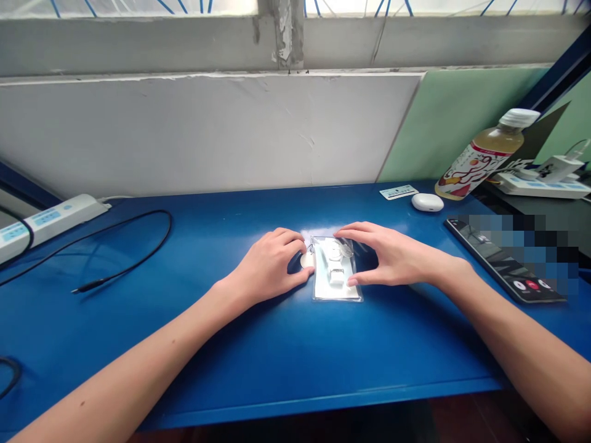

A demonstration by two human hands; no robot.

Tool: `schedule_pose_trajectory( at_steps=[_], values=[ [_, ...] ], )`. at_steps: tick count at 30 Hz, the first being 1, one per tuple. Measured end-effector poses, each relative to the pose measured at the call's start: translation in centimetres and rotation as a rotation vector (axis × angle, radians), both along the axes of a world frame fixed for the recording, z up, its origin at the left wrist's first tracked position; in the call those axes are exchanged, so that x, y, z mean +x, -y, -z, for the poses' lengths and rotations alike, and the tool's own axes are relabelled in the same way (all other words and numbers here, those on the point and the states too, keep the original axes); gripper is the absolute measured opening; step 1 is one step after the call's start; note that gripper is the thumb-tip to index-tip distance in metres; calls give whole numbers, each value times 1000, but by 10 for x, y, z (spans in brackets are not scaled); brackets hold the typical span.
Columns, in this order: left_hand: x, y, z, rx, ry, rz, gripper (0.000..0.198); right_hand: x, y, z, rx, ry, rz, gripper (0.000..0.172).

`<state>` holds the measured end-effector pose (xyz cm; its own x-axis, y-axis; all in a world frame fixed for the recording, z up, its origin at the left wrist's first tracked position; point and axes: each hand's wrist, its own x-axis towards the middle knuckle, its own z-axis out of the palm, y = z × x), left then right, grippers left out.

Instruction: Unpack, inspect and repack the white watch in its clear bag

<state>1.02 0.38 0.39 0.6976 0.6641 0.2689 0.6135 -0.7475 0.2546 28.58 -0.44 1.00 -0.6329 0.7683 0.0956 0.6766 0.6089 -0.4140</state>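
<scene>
A small clear plastic packet (336,271) with white parts inside lies flat on the blue table (277,344). My left hand (270,266) rests at the packet's left edge, fingers curled, thumb and fingertips touching it beside a small white round piece (306,260). My right hand (392,255) arches over the packet's right side, its fingertips on the top edge and its thumb on the lower right edge. Both hands pinch the packet between them.
A phone (503,258) lies to the right, with a white earbud case (427,202), a small card (399,192) and a tilted drink bottle (484,154) behind it. A white power strip (46,223) and a black cable (124,258) lie at the left. A wall stands close behind.
</scene>
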Motion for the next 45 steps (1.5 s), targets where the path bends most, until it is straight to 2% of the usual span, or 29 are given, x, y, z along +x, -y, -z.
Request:
schedule_pose_trajectory(
  at_steps=[4,8,12,15,18,20,22,26,28,29,32,34,36,41,45],
  values=[
    [2,1,1,-17,38,-6,13,0,0,1,1,-1,-2,83],
    [1,-1,-1,-165,144,-105,15,0,0,1,-4,5,-2,83],
    [-1,-6,-6,-273,270,-164,2,0,0,1,-10,-17,-2,83],
    [-3,-7,-7,-183,307,-205,3,0,0,0,-7,-29,-1,83],
    [-4,-5,-5,-41,156,-170,6,0,0,0,-2,-24,-5,83],
    [-3,-3,-4,-58,103,-89,7,0,0,0,-1,-12,-4,83],
    [-2,-3,-4,-130,153,-33,11,-1,0,1,-1,-4,-4,84],
    [-2,-6,-5,-198,330,-63,13,0,1,0,16,-16,1,86],
    [-3,-7,-5,-159,324,-48,20,2,2,-2,35,-5,15,86],
    [-4,-7,-5,-141,290,-23,30,4,3,-4,42,7,27,85],
    [-4,-3,-2,-147,139,63,76,9,7,-10,39,57,80,84],
    [-3,1,0,-166,67,100,95,11,10,-11,14,79,93,88],
    [-1,3,1,-173,41,121,98,8,13,-9,-12,86,74,96],
    [0,3,2,-177,38,121,92,-2,15,1,-6,83,62,114],
    [-1,2,3,-168,58,143,90,-4,14,3,-26,104,31,116]
  ],
)
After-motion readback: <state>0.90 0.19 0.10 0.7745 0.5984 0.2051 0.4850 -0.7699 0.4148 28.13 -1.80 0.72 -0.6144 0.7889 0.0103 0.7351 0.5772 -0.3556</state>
